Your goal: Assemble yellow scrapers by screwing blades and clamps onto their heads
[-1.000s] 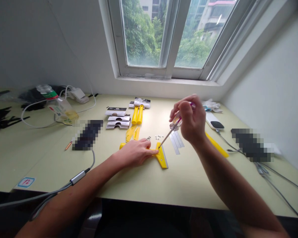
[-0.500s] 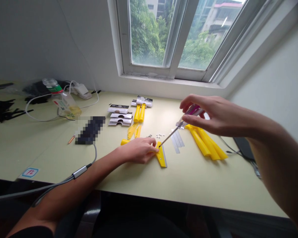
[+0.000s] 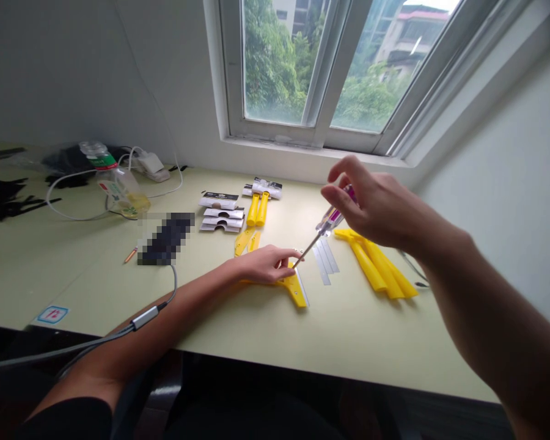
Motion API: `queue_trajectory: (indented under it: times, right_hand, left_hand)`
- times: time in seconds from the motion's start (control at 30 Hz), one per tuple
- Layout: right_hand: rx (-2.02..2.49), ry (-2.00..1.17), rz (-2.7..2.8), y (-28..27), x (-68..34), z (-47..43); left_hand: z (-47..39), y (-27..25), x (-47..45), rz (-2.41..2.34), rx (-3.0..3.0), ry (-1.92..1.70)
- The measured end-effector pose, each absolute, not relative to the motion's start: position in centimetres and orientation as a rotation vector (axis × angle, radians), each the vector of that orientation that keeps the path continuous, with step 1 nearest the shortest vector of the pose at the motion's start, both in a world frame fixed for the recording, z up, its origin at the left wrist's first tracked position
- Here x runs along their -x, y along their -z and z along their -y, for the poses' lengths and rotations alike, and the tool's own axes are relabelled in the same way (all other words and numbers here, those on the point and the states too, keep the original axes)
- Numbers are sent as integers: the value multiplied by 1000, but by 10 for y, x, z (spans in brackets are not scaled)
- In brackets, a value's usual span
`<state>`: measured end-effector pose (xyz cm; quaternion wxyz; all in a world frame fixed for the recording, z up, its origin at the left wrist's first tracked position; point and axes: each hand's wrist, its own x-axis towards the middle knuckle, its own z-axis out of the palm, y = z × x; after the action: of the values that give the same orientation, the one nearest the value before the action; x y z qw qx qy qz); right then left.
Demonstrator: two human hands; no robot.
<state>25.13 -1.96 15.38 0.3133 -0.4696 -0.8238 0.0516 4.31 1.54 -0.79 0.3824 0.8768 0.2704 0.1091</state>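
Holding the screwdriver [image 3: 332, 215] by its handle, the right grip [image 3: 371, 201] slants the shaft down toward the left grip [image 3: 266, 264]. Partly beneath the left grip, touching it, the yellow scraper [image 3: 297, 293] lies on the counter [image 3: 256, 333]; whether those fingers close around it, I cannot tell. Metal blades [image 3: 325, 260] lie between the two grips

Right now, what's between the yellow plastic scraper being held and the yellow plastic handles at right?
Flat silver metal blades on the cream tabletop, per head view.
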Motion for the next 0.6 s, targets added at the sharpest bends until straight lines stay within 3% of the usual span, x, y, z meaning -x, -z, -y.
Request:
queue_trajectory:
  times: [0.1,0.3,0.47,0.6]
  right_hand:
    - [1229,-92,2262,-158,-249,21]
    - [1091,-402,2460,-172,-261,25]
    - [1320,-60,2396,-173,-262,26]
    - [1257,-158,2568,-184,-265,23]
  left_hand:
    - [-17,5,-46,-633,-2251,-270]
    - [-21,11,-52,-570,-2158,-347]
    - [-18,18,-51,-620,-2107,-366]
    - [-18,20,-50,-616,-2170,-361]
